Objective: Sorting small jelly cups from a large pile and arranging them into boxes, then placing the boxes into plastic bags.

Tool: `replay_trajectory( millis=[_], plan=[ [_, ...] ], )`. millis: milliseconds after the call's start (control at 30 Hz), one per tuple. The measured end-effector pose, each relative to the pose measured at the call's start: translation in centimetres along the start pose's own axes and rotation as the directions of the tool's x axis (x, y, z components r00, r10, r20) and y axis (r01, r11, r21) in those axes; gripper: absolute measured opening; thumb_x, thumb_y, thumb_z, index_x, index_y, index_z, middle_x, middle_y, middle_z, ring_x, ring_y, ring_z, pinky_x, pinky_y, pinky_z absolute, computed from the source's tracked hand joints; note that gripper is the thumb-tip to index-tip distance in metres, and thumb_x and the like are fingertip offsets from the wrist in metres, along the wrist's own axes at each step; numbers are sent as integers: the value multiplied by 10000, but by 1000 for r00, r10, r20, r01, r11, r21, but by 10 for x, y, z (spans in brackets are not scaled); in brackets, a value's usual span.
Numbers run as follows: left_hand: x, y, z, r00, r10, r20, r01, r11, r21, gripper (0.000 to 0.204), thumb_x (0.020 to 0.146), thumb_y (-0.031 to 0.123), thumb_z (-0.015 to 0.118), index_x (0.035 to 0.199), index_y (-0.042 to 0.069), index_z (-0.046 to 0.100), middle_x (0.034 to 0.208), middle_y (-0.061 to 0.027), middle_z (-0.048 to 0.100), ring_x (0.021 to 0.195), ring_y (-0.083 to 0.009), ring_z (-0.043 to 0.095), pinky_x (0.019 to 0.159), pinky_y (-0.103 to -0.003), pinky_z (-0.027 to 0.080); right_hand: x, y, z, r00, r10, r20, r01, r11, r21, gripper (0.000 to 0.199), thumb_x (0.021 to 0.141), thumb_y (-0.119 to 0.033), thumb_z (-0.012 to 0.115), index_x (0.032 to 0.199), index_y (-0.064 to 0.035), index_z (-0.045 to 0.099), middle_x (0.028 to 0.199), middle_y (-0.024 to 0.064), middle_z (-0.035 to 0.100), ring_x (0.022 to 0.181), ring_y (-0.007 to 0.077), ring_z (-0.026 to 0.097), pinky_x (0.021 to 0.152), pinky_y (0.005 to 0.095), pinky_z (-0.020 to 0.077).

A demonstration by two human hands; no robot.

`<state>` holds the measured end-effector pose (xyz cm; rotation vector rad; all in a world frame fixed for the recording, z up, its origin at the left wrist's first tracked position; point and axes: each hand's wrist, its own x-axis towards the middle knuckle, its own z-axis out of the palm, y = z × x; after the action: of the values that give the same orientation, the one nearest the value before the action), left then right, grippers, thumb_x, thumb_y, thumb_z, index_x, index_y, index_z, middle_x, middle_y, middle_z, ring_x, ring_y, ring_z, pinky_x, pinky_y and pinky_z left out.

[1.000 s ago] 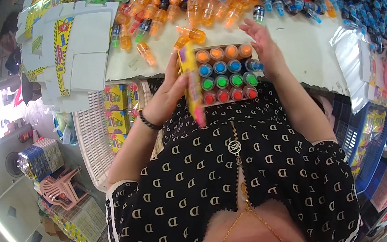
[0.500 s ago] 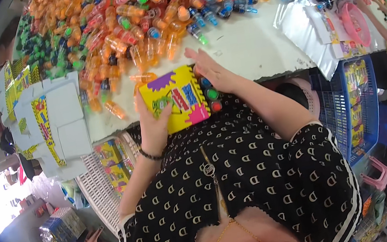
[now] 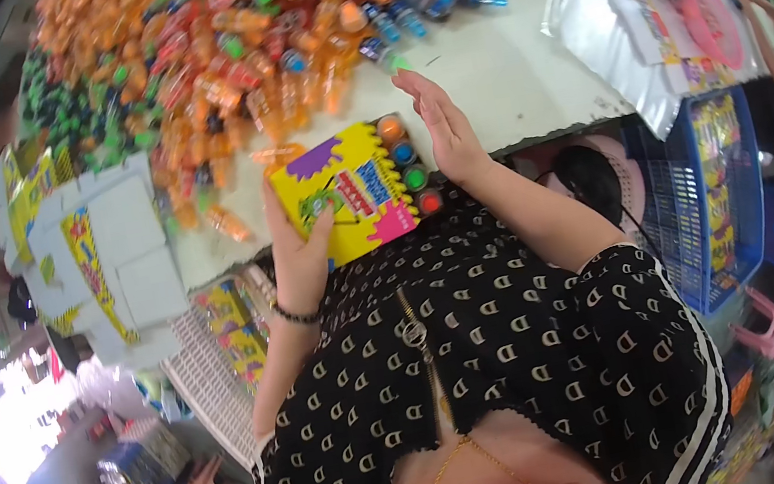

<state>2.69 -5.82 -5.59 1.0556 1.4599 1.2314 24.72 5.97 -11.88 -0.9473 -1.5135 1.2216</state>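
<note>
Yellow cardboard fills my left hand (image 3: 301, 261): a flat display box (image 3: 355, 196) with a purple splash and a green cartoon figure printed on its lid, a pink corner toward me. My left fingers are curled around its near edge, thumb pressed on the printed face, holding it tilted at the white table's (image 3: 524, 83) front edge, just above my lap. Along the box's right side a row of round bottle caps (image 3: 410, 165) shows, orange, blue, green and red. My right hand (image 3: 441, 122) stands flat and open beside that row, fingers straight, gripping nothing. Behind lies a heap of small orange bottles (image 3: 209, 78).
</note>
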Motion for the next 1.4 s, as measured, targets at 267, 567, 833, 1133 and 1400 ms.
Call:
replay_trajectory(
  millis=[267, 567, 833, 1133, 1400],
  plan=[
    [3, 39, 2, 925, 352, 144, -363, 704, 610, 664, 806, 54, 662, 1406, 21, 379, 1509, -242, 258, 1420, -344, 255, 1141, -436, 233, 9, 19, -196, 752, -338, -566, -169, 731, -661, 245, 906, -239, 622, 1029, -27, 642, 982, 112, 646, 887, 249, 625, 788, 375, 484],
    [8, 21, 2, 784, 355, 510, -608, 272, 745, 331, 817, 26, 631, 1145, 26, 593, 1308, -143, 520, 1209, -326, 497, 995, -394, 401, 1, 36, -272, 807, -53, -588, -536, 348, -769, 259, 872, -310, 622, 920, -58, 664, 885, 148, 652, 854, 338, 627, 775, 436, 476],
    [40, 50, -1, 927, -103, 361, -88, 875, 475, 203, 905, 54, 589, 1106, 32, 599, 1151, -71, 592, 1027, -175, 590, 828, -318, 483, 49, -50, -256, 779, -380, -499, -296, 478, -827, 157, 915, -177, 572, 884, -30, 617, 824, 172, 629, 810, 355, 616, 722, 401, 475],
    [48, 79, 13, 954, 57, 294, 30, 958, -284, 252, 980, 205, 539, 1125, 2, 575, 1053, -60, 629, 936, -133, 615, 793, -253, 490, 75, -137, 23, 800, -456, 391, 600, 622, -503, 124, 856, -51, 644, 963, -60, 581, 862, 111, 604, 792, 285, 622, 674, 346, 497],
    [49, 70, -40, 992, 18, -124, -52, 961, -273, 220, 959, 227, 590, 926, 12, 627, 820, -35, 664, 734, -106, 620, 670, -247, 499, 74, -147, 77, 700, -536, 472, 706, 618, -346, 202, 843, -118, 678, 1020, -54, 602, 871, 129, 595, 813, 308, 615, 703, 371, 496]
  ],
)
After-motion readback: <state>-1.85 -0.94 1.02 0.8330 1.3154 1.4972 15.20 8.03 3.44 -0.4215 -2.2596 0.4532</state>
